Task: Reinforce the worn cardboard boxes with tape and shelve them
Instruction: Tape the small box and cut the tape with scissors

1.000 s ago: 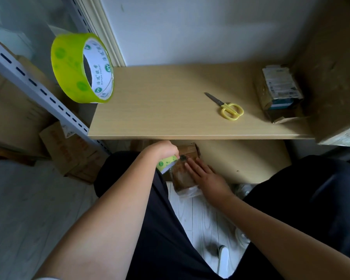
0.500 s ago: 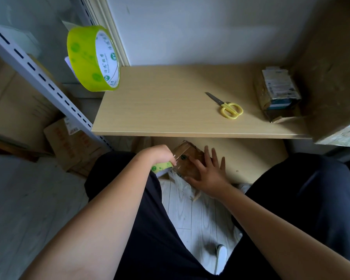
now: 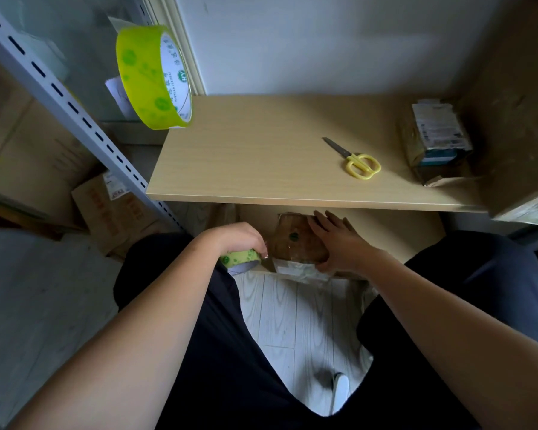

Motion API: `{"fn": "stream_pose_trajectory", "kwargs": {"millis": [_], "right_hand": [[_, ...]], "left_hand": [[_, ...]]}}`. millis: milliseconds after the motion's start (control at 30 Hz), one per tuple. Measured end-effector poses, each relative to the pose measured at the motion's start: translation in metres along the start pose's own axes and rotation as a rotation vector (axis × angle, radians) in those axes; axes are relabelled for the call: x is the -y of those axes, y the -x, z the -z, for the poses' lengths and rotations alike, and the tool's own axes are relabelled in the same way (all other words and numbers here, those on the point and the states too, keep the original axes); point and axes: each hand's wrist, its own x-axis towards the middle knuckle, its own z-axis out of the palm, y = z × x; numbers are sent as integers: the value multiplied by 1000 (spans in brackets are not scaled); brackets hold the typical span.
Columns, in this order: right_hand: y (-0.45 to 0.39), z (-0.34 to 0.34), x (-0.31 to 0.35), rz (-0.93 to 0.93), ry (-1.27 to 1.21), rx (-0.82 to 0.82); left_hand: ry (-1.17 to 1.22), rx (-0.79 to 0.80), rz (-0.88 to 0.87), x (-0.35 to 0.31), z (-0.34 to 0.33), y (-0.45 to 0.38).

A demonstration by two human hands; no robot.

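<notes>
Below the front edge of the wooden shelf board (image 3: pixel 261 156), a small worn cardboard box (image 3: pixel 295 240) is held on a lower board (image 3: pixel 395 225), partly hidden under the upper one. It is pressed from above and from its right side by the right hand (image 3: pixel 339 243), whose fingers (image 3: pixel 320 220) are straight and slightly spread over the box's top. A green tape roll (image 3: pixel 239 259) is gripped by the left hand (image 3: pixel 241 238) just beside the box's left edge, the fingers being curled over the roll; a short strip of tape is seen between roll and box, though whether it is stuck down cannot be told. A second green tape roll (image 3: pixel 154 77) is seen at the upper left, beyond the shelf board's left rear corner; what carries it cannot be told. Yellow-handled scissors (image 3: pixel 356 161) are laid toward the right of the shelf board, blades pointing to the rear left. Another small box (image 3: pixel 435 141) with printed labels is set near the right end, beside a large cardboard box (image 3: pixel 516 103).
</notes>
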Motion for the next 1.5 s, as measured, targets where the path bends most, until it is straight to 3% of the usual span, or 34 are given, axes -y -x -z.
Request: {"fn": "stream_pose_trajectory", "kwargs": {"millis": [167,300,367,433,533,733,900,1067,1267,1500], "right_hand": [[6,5,-11,-46,-116,35],[14,14,9,-77,-188,-169],[21,28,28,-142,-476,-285],[34,40,51,-121,-883,-245],[52,38,71,-64,-1081,-201],[68,34,89,-146,-1044,-393],[77,24,105,-258,-852,-530],[82,17,109,-292,-718,-490],[82,14,100,-503,-947,-283],[89,17,109,-379,-731,-418]], "left_hand": [[102,-128,-97,-3,0,9],[239,-222,-205,-9,-1,21],[311,-220,-254,-15,-5,30],[380,-174,-296,-20,-12,37],[422,-112,-311,-25,-24,43],[472,-89,-237,-26,-36,42],[493,-79,-78,-25,-52,38],[500,-73,3,-26,-66,35],[542,28,-31,-26,-74,37],[740,76,-14,-30,-80,41]]}}
